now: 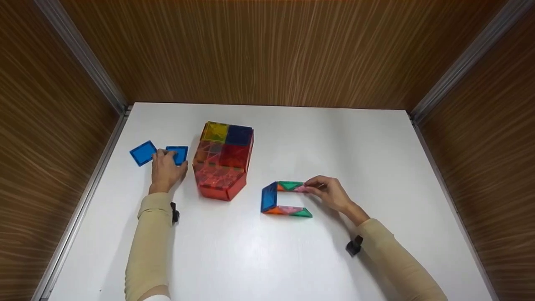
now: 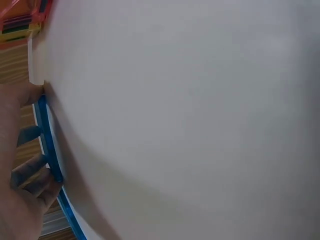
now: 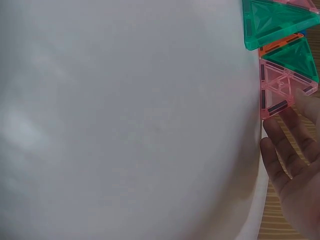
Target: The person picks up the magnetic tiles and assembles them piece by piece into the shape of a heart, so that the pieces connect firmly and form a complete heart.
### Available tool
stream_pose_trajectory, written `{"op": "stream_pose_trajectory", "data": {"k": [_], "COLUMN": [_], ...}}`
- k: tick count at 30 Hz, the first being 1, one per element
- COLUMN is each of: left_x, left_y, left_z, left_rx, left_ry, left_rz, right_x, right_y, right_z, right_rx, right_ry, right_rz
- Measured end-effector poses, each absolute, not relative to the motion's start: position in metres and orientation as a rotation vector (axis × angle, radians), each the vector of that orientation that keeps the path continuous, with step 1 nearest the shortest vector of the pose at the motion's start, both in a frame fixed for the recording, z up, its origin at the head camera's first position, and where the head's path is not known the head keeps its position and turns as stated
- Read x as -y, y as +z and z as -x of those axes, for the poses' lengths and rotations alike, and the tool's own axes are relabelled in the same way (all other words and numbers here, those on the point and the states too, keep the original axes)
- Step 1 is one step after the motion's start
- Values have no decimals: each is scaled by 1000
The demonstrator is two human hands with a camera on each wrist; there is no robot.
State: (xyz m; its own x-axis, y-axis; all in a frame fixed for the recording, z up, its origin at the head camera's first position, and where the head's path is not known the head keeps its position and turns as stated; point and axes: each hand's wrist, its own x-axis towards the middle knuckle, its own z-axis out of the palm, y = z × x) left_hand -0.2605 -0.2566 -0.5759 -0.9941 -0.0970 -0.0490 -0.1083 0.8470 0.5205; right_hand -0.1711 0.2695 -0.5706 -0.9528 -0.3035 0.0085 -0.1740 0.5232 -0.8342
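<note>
At the table's left, my left hand [image 1: 165, 170] grips a blue square magnetic tile [image 1: 180, 154] by its edges, thumb at one end and fingers at the other. Another blue tile [image 1: 143, 153] lies flat just left of the fingertips. On the right, my right hand [image 1: 332, 194] pinches a pink triangular magnetic tile [image 3: 276, 90] at the end of the rear row. Beside it in that row are a green triangle [image 1: 289, 184] and an orange one. A blue tile [image 1: 269, 197] joins this row to a front row with a pink triangle [image 1: 287, 210] and a green triangle [image 3: 277, 24].
Between the hands stands a larger block of magnetic tiles [image 1: 221, 182], mostly red, with yellow and dark blue squares at its far end. Brown wood-grain panels [image 1: 267, 54] wall the white table [image 1: 234, 255] at the back and sides.
</note>
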Motion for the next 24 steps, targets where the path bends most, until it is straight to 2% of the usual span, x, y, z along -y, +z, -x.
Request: {"op": "stream_pose_trajectory", "data": {"k": [6, 24], "left_x": [259, 263], "left_y": [-577, -569], "left_z": [253, 251], "left_rx": [-3006, -3039], "left_ry": [785, 723], "left_rz": [96, 136], "right_x": [-269, -269], "right_y": [-570, -572], "right_z": [171, 171], "right_rx": [-2645, -2678], "right_ry": [-1387, -1414], "right_rz": [419, 493]}}
